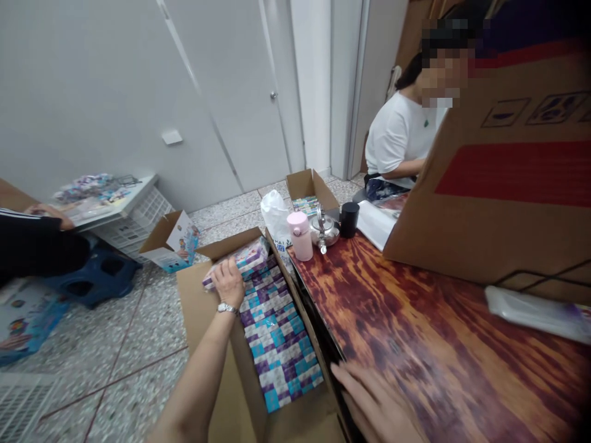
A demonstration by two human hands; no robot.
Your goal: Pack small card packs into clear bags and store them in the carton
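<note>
My left hand, with a watch at the wrist, is closed on a wrapped pack in white, purple and blue at the far end of a long open cardboard box. Below it, rows of small purple, blue and white packets lie side by side in the box. At the box's right side, my right hand rests by the edge of the wood-grain table. Its fingers are stretched out and hold nothing.
A pink bottle, a metal teapot and a black cup stand at the table's far corner. A big carton blocks the right. A person in white sits behind it. Another person's dark sleeve is at left, near a blue stool.
</note>
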